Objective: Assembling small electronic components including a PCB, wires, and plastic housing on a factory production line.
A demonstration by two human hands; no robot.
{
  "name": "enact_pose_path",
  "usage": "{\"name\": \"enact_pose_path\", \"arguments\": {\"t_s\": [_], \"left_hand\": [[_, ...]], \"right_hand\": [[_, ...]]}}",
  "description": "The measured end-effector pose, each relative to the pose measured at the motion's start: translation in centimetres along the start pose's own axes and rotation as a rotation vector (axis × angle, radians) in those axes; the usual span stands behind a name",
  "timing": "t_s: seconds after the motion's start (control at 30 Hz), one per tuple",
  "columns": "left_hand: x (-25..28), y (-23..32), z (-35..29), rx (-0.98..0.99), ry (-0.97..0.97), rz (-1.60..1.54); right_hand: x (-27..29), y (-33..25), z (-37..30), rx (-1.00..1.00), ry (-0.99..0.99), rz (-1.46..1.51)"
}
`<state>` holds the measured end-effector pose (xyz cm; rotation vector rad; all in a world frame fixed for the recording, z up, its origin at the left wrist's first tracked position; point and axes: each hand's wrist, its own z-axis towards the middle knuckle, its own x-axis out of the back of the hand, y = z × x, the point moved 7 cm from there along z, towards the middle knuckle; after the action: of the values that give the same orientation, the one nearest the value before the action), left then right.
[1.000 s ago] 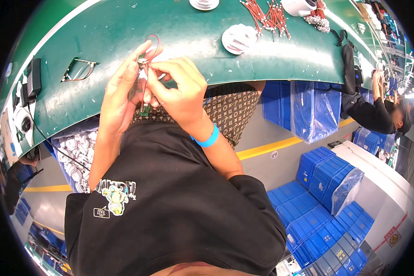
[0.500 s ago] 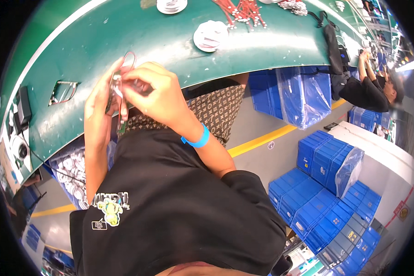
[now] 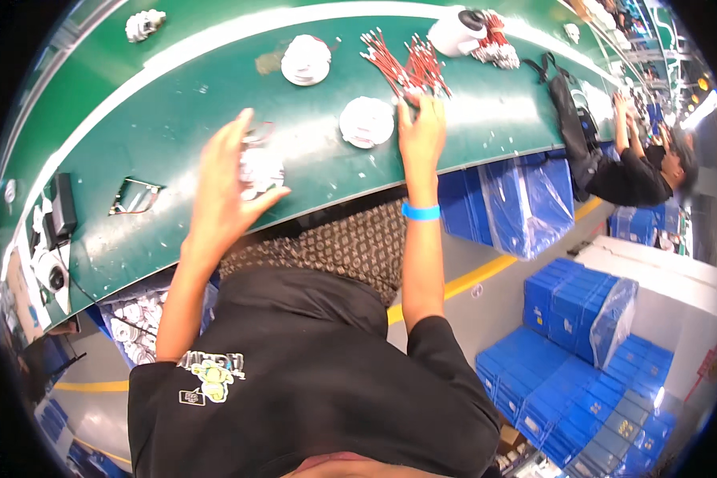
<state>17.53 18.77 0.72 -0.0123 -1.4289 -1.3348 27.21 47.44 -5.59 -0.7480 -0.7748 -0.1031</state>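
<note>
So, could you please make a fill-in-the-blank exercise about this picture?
The left hand is at a blurred part coloured ____.
The right hand is at wires coloured mainly ____.
The blue wristband is worn on the ____ wrist.
The tabletop is coloured ____.

Missing words: white; red; right; green.

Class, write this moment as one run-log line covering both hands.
left hand: at blurred white part, grip unclear | right hand: at red wires | between hands: white round piece

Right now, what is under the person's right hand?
Red wires on the green table reach up to the right hand. What lies directly beneath it is covered, so I can't tell.
</note>
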Motion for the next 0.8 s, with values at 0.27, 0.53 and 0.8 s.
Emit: {"name": "enact_pose_path", "arguments": {"t_s": [0.27, 0.53, 0.8], "left_hand": [[-0.2, -5.7, 12.2, 0.102, 0.049, 0.009], [10.7, -25.9, 27.0, 0.442, 0.47, -0.089], [18.6, -34.9, 23.1, -0.156, -0.064, 0.617]], "right_hand": [[0.3, 0.0, -0.8, -0.055, 0.001, -0.036], [0.3, -0.1, -0.8, -0.177, 0.034, 0.07], [0.9, 1.6, -1.4, -0.251, 0.123, 0.272]]}}
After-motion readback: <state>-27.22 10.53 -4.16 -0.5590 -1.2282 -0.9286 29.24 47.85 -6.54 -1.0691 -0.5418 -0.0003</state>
